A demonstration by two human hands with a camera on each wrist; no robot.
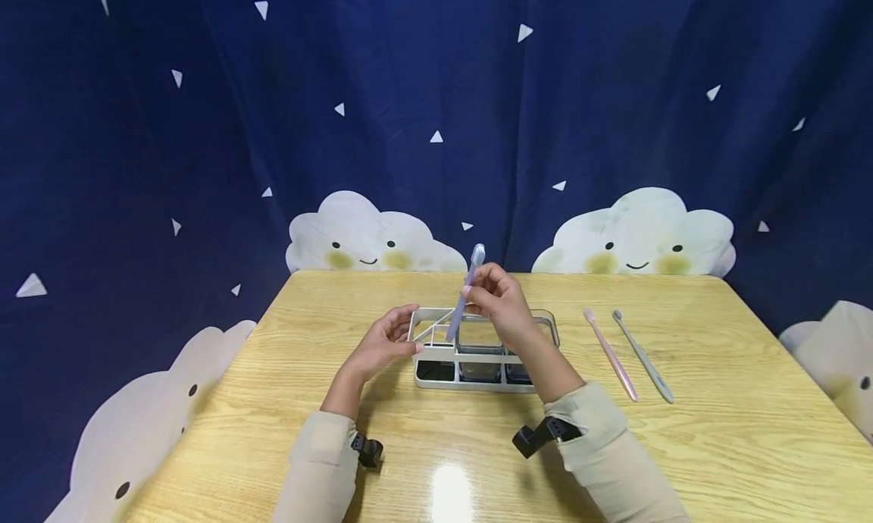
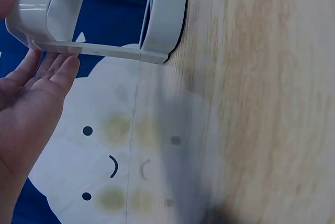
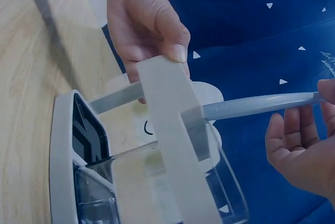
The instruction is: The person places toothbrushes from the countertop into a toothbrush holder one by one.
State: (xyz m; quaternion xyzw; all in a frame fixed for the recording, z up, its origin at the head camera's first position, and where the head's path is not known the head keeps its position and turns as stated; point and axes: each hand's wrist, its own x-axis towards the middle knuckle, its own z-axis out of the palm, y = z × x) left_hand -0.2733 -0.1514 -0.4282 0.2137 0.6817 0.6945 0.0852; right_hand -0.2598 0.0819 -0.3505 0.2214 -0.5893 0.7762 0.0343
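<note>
Left hand [image 1: 382, 341] steadies the white holder [image 1: 436, 356] with straight fingers; right hand [image 1: 501, 299] pinches the blue toothbrush [image 1: 465, 292], half-slotted, probably needs lowering straight down.

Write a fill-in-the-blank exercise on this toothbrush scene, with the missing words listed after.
1. The right hand pinches a ____ toothbrush that slants into the white holder.
2. The left hand steadies the holder at its ____ end.
3. On the table, ____ toothbrushes lie to the right of the holder.
4. Of those, the pink toothbrush lies ____ to the holder than the grey toothbrush.

Missing words: blue; left; two; nearer
</note>
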